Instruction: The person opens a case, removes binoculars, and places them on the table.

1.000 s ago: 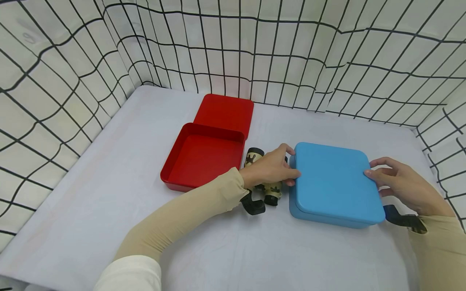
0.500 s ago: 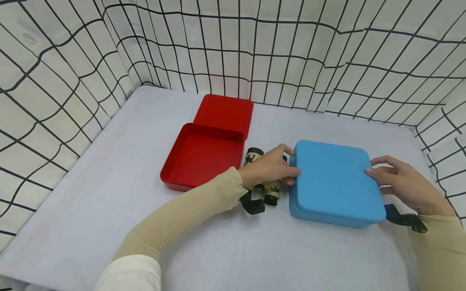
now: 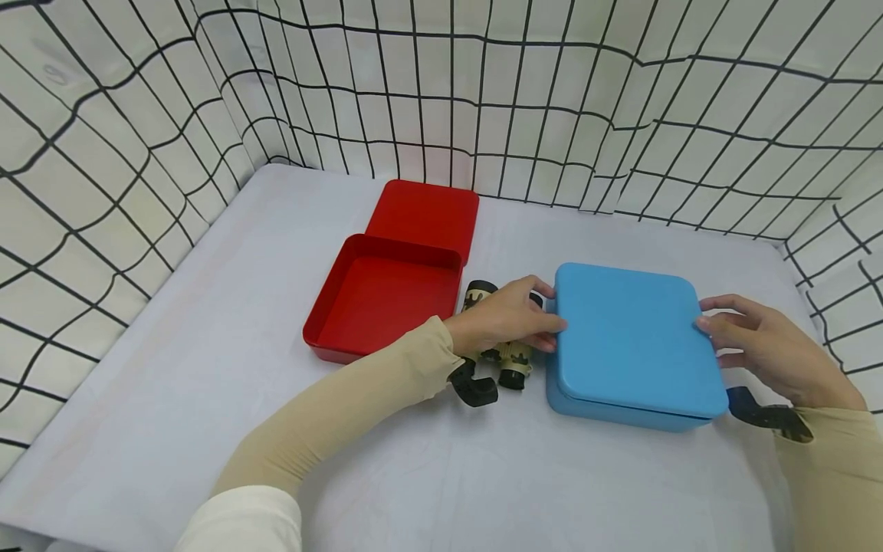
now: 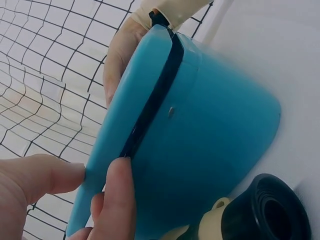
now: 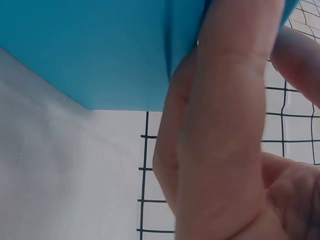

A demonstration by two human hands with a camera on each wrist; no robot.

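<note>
A light-blue box (image 3: 607, 415) stands right of centre on the white table, with its blue lid (image 3: 631, 330) on top. Along the front edge, and more widely in the left wrist view, a dark gap parts the lid from the box walls. My left hand (image 3: 507, 314) pinches the lid's left edge, thumb on top and fingertips at the gap. At the opposite edge my right hand (image 3: 773, 349) grips the lid between thumb and fingers. Camouflage-patterned binoculars (image 3: 513, 360) lie beside the box, partly hidden under my left hand; one black eyepiece (image 4: 272, 212) shows in the left wrist view.
Left of the binoculars stands a red box (image 3: 336, 355), its hinged red lid (image 3: 428, 218) folded back flat behind it. Black wire mesh (image 3: 451, 100) fences the back and both sides of the white table (image 3: 441, 475).
The blue lid has risen slightly off its box, and a dark gap has appeared along the front. Both hands keep hold of its edges. The red box stays where it was.
</note>
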